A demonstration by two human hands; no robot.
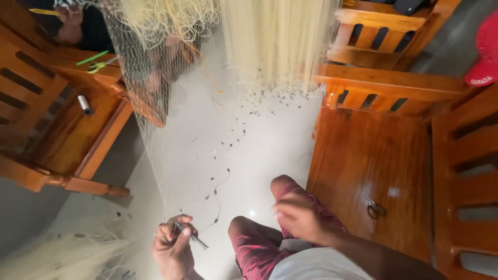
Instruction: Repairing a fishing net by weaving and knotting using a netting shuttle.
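Two hands: both of the person's own show at the bottom of the view, one at each side of the knees.
Far-left chair (78, 129): wooden seat carrying a small white spool (85, 105); green-handled scissors (98, 65) lie on its armrest.
Other person: a hand (70, 15) at the top left corner, holding something yellow; little else can be made out.
Fishing net (155, 103): pale, fine mesh hanging from the top down to the white floor (259, 150), with small dark weights strung along its edge.
Left hand (174, 249): fingers curled shut, pinching a gathered bit of net edge together with a thin dark needle-like tool (193, 236) that sticks out to the right.
Knees (270, 228): bent, in dark red patterned cloth, between the hands.
Right hand (301, 218): blurred, raised over the right knee, well apart from the net; cannot tell whether its fingers are spread or closed.
Right bench (368, 171): polished wood, with small dark scissors (374, 207) lying on it, near the right hand.
Red cap (485, 52): at the far right edge.
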